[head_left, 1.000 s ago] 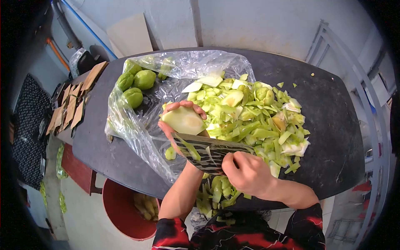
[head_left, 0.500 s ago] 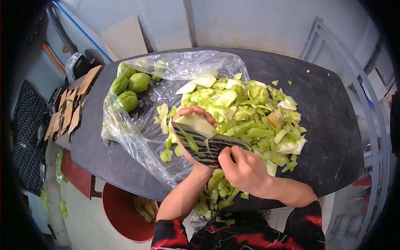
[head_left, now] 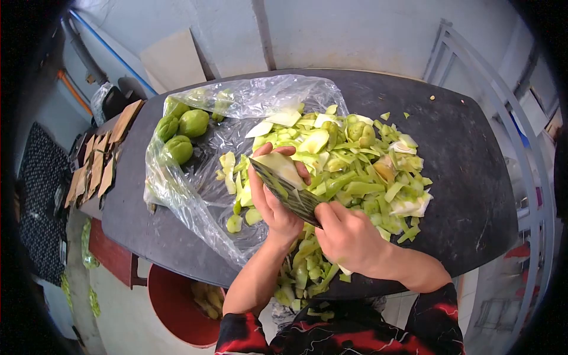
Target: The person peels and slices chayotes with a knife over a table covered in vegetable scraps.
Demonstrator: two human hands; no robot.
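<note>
In my left hand [head_left: 278,207] lies a peeled pale chayote [head_left: 283,168], with my fingers curled round its far side. My right hand [head_left: 350,239] grips the end of a broad knife [head_left: 287,192], its handle hidden in my fist. The blade is tilted steeply against the near side of the chayote, with bits of green on it. Beyond and right of my hands spreads a heap of green peelings and cut pieces [head_left: 349,183]. Whole green chayotes [head_left: 193,123] lie at the left in a clear plastic bag [head_left: 195,201].
The dark table [head_left: 461,207] stands against a wall. A red bucket [head_left: 171,307] with pale yellowish pieces is on the floor below its near left edge. Cardboard pieces [head_left: 97,163] lie at the far left, and a grey metal railing [head_left: 535,195] rises at the right.
The knife blade has turned from facing me broadside to a steeper, narrower angle. My left hand has shifted right, then tilted with the chayote. The view has moved slightly.
</note>
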